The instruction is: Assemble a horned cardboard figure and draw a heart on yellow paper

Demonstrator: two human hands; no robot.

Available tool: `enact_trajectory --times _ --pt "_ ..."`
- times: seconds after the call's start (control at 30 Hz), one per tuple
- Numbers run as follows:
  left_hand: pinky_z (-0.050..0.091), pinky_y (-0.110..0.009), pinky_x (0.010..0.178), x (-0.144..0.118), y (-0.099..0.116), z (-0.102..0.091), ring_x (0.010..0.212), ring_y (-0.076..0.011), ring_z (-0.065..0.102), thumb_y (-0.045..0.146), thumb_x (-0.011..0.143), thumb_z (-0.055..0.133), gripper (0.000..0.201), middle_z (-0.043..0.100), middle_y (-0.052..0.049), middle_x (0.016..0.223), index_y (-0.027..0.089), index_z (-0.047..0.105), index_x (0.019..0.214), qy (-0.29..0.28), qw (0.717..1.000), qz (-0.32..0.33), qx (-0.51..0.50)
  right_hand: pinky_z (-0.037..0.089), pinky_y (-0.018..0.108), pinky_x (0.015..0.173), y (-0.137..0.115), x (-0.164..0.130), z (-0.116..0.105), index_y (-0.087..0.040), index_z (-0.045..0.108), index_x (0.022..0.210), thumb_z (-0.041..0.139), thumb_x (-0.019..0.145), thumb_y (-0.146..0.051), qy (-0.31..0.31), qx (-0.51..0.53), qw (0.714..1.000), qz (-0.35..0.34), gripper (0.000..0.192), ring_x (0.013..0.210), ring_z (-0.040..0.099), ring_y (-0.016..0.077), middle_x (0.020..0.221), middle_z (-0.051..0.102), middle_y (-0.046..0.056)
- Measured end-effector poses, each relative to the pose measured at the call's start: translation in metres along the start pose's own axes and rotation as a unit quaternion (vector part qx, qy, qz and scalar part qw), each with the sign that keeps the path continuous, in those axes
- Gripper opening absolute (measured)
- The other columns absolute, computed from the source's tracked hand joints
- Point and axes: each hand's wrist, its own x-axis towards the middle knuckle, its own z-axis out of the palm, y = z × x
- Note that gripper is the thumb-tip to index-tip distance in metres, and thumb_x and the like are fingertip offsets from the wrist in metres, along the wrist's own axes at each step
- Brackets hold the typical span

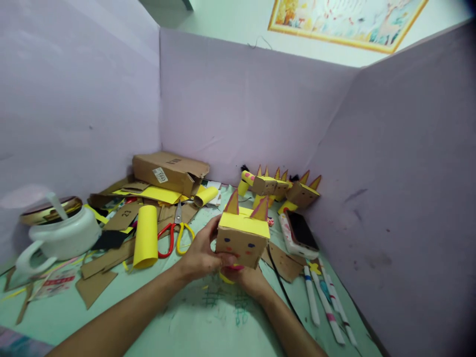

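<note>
A small cardboard box animal head (pixel 243 235) with a yellow top, two pointed ears and a drawn face is held above the green table. My left hand (pixel 199 255) grips its left side. My right hand (pixel 247 277) supports it from below, with a pink and yellow piece at the fingers. Behind it stand several finished cardboard animals (pixel 280 188) with yellow legs and pointed ears.
Red and yellow scissors (pixel 174 235), a yellow paper roll (pixel 146 237), a brown carton (pixel 169 172) and cardboard scraps lie left. A white kettle (pixel 55 238) sits far left. A phone (pixel 299 233) and markers (pixel 327 307) lie right. Purple partition walls enclose the table.
</note>
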Motion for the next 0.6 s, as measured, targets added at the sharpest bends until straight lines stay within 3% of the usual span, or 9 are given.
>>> enact_trajectory --times 0.37,0.6 --pt "0.046 -0.036 0.083 -0.0029 0.0031 0.0022 0.1 -0.029 0.057 0.026 0.056 0.076 0.072 0.063 -0.009 0.104 0.016 0.045 0.12 0.045 0.992 0.024 0.117 0.045 0.042 0.089 -0.0014 -0.0011 0.0029 -0.018 0.064 0.103 0.066 0.063 -0.015 0.013 0.002 1.0 0.001 0.04 0.099 0.059 0.0271 0.109 0.066 0.008" --pt "0.046 -0.037 0.084 -0.0034 0.0033 0.0039 0.1 -0.0293 0.056 0.028 0.055 0.077 0.076 0.062 -0.009 0.111 0.017 0.044 0.123 0.065 0.988 0.034 0.134 0.048 0.042 0.085 -0.0028 -0.001 0.0019 -0.018 0.067 0.096 0.067 0.061 -0.015 0.015 0.007 1.0 0.015 0.036 0.095 0.06 0.029 0.1 0.069 0.008"
